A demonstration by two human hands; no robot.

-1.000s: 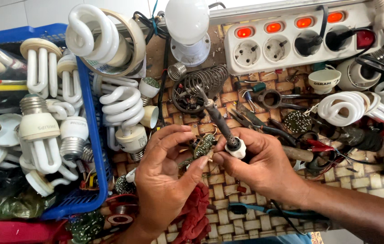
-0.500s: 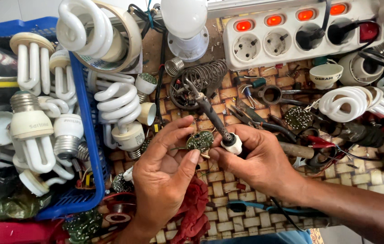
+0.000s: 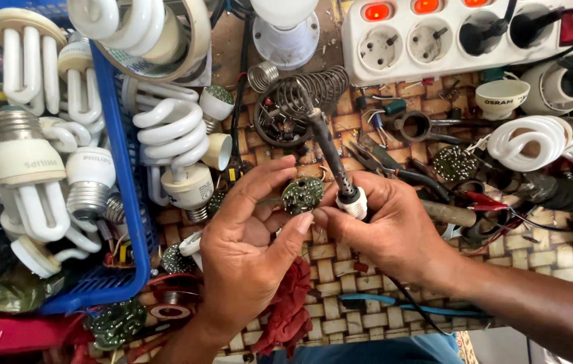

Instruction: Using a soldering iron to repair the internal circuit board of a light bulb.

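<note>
My left hand [image 3: 249, 249] pinches a small round green circuit board [image 3: 302, 194] between thumb and fingers at the middle of the head view. My right hand [image 3: 384, 232] grips a soldering iron [image 3: 332, 154] by its white collar, fingertips touching the board's right edge. The iron's dark shaft points up and away, its tip resting in a coiled wire stand [image 3: 313, 91]. A dark red cloth [image 3: 291, 313] lies under my left wrist.
A blue basket [image 3: 128, 222] at left is packed with white spiral and tube lamps [image 3: 37, 168]. A white power strip [image 3: 448, 37] with lit red switches runs along the top right. Pliers [image 3: 394, 165], loose lamp parts and more round boards clutter the woven mat.
The view has moved closer and slightly down. Both hands keep their hold; the board has turned a little more toward the camera between my fingers.
</note>
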